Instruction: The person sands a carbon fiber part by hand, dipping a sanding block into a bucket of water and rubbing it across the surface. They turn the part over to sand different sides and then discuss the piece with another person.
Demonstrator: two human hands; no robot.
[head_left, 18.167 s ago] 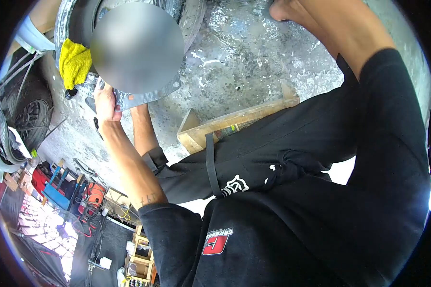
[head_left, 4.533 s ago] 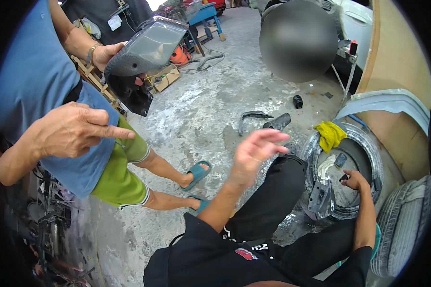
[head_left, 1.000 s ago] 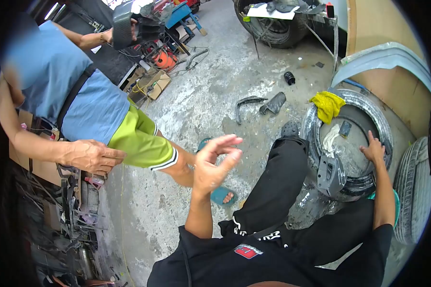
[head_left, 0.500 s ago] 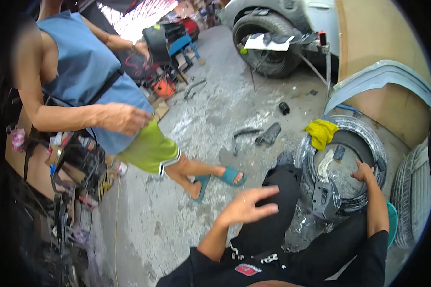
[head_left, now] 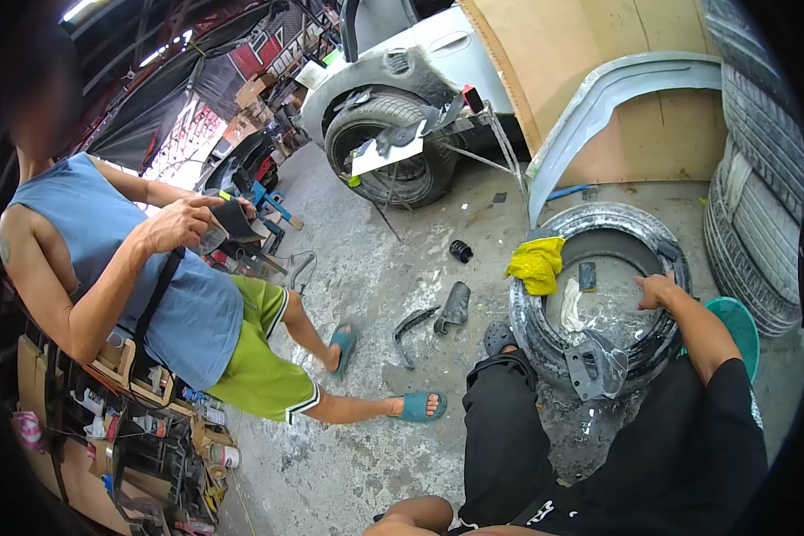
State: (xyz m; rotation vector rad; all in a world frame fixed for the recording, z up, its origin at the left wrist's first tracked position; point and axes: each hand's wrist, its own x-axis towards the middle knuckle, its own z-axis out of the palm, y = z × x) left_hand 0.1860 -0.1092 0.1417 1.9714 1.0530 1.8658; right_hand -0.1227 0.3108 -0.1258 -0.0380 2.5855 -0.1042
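One bracket (head_left: pixel 588 371) is seen on the near edge of the flat-laid tire (head_left: pixel 606 214), with the yellow cloth (head_left: pixel 536 265) draped opposite. Right hand (head_left: pixel 657 291) poised at the tire's right side, grip loosely part open, nothing seen held; left hand out of view. Pause judged; for bracket handling, a reach across and closed fingers would be needed.

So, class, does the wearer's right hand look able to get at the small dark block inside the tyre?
Probably yes: the right hand hovers close beside the small dark block, inside the tyre's ring, with nothing visible between them.
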